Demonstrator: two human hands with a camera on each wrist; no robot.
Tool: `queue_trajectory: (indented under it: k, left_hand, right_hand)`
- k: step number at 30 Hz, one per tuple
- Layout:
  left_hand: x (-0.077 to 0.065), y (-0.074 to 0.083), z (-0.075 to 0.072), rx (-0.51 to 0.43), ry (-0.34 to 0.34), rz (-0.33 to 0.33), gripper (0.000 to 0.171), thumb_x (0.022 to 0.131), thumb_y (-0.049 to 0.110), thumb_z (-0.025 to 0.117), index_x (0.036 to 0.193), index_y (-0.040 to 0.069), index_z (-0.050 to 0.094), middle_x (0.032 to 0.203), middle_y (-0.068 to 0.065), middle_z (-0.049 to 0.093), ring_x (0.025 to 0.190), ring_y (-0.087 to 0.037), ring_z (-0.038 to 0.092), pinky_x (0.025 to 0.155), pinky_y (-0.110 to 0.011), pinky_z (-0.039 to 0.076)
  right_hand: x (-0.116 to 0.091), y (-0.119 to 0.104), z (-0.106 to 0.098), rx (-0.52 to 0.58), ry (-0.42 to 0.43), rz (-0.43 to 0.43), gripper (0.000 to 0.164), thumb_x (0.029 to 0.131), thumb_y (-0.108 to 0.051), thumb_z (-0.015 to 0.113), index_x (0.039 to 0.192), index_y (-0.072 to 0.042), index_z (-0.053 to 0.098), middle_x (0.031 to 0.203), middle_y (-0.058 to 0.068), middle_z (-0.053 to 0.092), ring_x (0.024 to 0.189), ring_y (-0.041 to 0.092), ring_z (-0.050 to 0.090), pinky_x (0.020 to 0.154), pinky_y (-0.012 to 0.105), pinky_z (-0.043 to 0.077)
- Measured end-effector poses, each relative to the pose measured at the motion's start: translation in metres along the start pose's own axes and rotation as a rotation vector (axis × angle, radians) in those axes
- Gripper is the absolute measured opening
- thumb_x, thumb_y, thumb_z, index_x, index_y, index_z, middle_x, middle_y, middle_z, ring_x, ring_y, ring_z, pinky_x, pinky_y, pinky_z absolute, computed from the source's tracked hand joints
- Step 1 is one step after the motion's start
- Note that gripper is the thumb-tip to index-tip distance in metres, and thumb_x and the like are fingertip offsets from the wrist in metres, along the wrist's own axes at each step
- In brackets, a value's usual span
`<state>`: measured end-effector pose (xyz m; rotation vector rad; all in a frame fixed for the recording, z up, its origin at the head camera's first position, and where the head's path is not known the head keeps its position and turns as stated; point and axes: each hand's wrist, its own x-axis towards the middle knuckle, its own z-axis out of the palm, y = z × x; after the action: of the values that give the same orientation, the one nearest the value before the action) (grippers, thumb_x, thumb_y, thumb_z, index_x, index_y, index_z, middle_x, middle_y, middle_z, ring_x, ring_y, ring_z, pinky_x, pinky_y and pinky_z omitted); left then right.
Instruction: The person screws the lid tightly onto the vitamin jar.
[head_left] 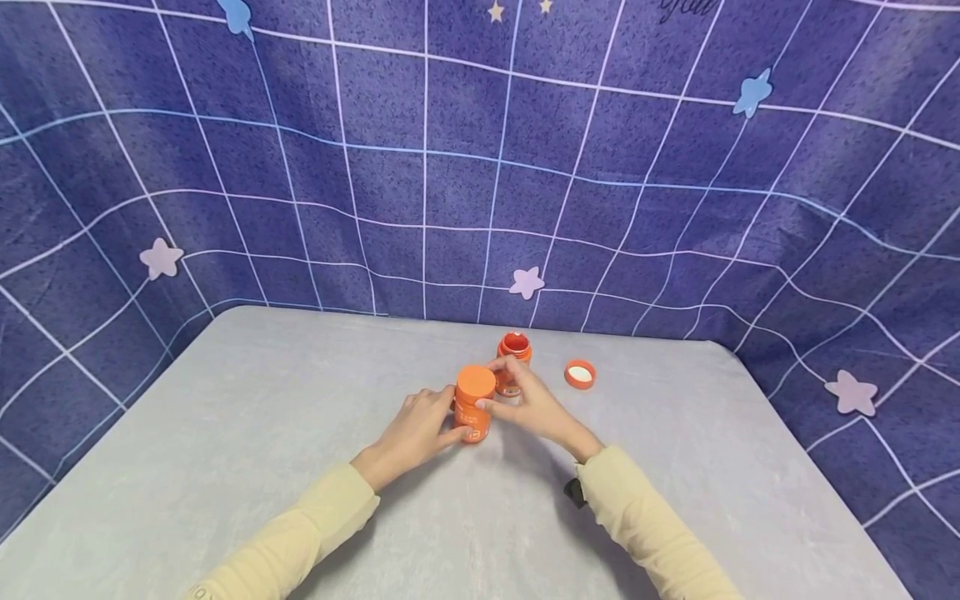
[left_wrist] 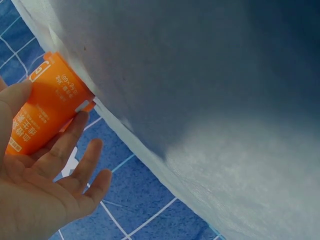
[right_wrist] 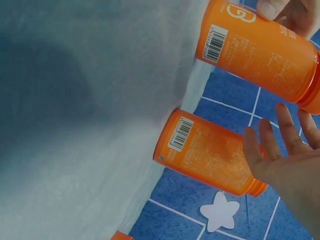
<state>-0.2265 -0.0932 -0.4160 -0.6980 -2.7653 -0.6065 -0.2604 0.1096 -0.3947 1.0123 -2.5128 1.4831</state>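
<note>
An orange capped bottle (head_left: 471,417) with white print stands on the table in the head view. My left hand (head_left: 420,425) holds its body, thumb on the near side; in the left wrist view the other fingers spread loosely beside the bottle (left_wrist: 50,107). My right hand (head_left: 528,408) is at the bottle's upper right, thumb by the neck and fingertips right at the orange cap (head_left: 476,382). Its fingers look relaxed and spread in the right wrist view. Behind that hand, partly hidden, stands a second orange bottle (head_left: 514,350), uncapped, its mouth showing.
A loose orange cap (head_left: 581,374) lies to the right of the uncapped bottle, white inside up. The grey-white table (head_left: 225,433) ends at a blue curtain (head_left: 375,183) with grid lines and stars. A small black object (head_left: 575,492) shows beneath the right sleeve.
</note>
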Motion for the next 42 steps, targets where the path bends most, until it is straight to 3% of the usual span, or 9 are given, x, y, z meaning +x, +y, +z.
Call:
queue_trajectory:
  k: [5,13,22,26,36,42]
  left_hand:
    - [0.001,0.000,0.000,-0.001,0.000,-0.004,0.052,0.076,0.042,0.070,0.110,0.005,0.054,0.099,-0.007,0.067,0.089,-0.027,0.059,0.082,-0.045,0.042]
    - [0.001,-0.001,0.001,-0.005,0.006,0.001,0.051,0.075,0.041,0.071,0.109,0.006,0.055,0.097,-0.005,0.068,0.088,-0.026,0.059,0.081,-0.045,0.042]
    - [0.001,-0.002,0.002,-0.022,0.009,-0.001,0.051,0.075,0.041,0.071,0.109,0.007,0.054,0.095,-0.004,0.067,0.089,-0.026,0.059,0.082,-0.045,0.042]
    - [0.000,-0.002,0.002,-0.021,0.006,-0.007,0.051,0.075,0.041,0.071,0.110,0.007,0.054,0.096,-0.003,0.068,0.090,-0.026,0.059,0.083,-0.045,0.042]
    - [0.001,-0.001,0.002,-0.025,0.003,-0.017,0.051,0.076,0.041,0.071,0.110,0.006,0.054,0.096,-0.005,0.067,0.090,-0.027,0.058,0.083,-0.046,0.041]
    - [0.001,0.000,0.001,-0.030,0.009,-0.010,0.050,0.075,0.042,0.071,0.108,0.008,0.055,0.093,-0.002,0.067,0.087,-0.024,0.059,0.081,-0.045,0.042]
  right_hand:
    - [0.000,0.000,-0.002,-0.019,-0.017,-0.013,0.044,0.077,-0.016,0.072,0.113,-0.007,0.049,0.109,0.008,0.057,0.096,0.029,0.055,0.085,0.052,0.044]
    - [0.002,0.001,-0.009,-0.006,-0.117,-0.001,0.052,0.080,-0.014,0.070,0.126,-0.010,0.046,0.116,0.005,0.057,0.101,0.025,0.054,0.088,0.050,0.044]
    - [0.003,-0.021,-0.020,0.046,-0.205,-0.021,0.050,0.084,0.004,0.057,0.131,0.005,0.040,0.125,0.020,0.051,0.106,0.034,0.052,0.092,0.044,0.042]
    - [0.003,-0.023,-0.022,0.040,-0.229,-0.037,0.050,0.083,0.008,0.055,0.131,0.005,0.041,0.128,0.020,0.049,0.106,0.029,0.053,0.092,0.040,0.043]
    - [0.000,-0.032,-0.022,0.021,-0.184,-0.040,0.045,0.083,0.001,0.059,0.127,0.004,0.046,0.118,0.019,0.056,0.102,0.024,0.055,0.088,0.030,0.045]
    - [0.001,-0.017,-0.013,0.046,-0.100,0.024,0.043,0.080,-0.006,0.067,0.119,-0.003,0.050,0.110,0.013,0.060,0.098,0.026,0.056,0.089,0.046,0.044]
